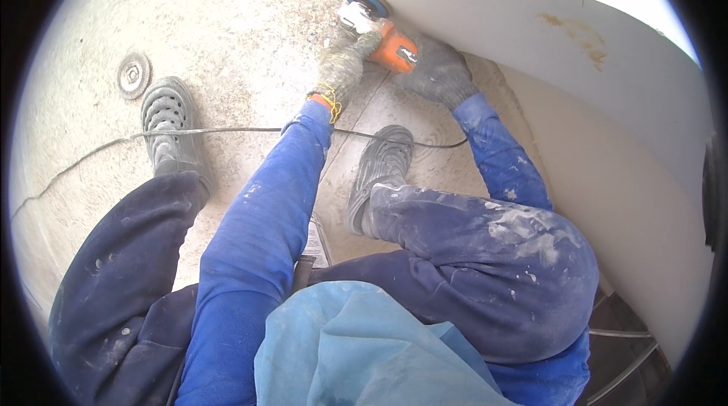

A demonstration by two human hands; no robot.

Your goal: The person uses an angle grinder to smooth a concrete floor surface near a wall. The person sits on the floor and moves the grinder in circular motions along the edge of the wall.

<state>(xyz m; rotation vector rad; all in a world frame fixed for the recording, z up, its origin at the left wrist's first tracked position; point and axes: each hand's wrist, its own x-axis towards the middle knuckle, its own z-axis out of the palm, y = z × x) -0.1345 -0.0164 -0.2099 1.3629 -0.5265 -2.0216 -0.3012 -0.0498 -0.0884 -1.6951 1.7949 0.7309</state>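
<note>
An orange angle grinder (396, 48) with a blue disc (366, 1) is held in both my gloved hands. My left hand (343, 65) wraps round it near the metal head. Behind it, my right hand (440, 71) closes on the rear of the orange body, its fingers partly hidden. The disc stands close to the edge of a large curved grey-white panel (485, 15); I cannot tell whether they touch. A black power cord (258, 130) runs across the floor and ends near my right forearm.
A worn round disc (134, 75) lies on the dusty concrete floor (227, 34) beside my left shoe (168, 122). The cord passes over that shoe. My right shoe (383, 171) stands near the panel. A printed sheet or packet (317, 243) lies between my legs, partly covered.
</note>
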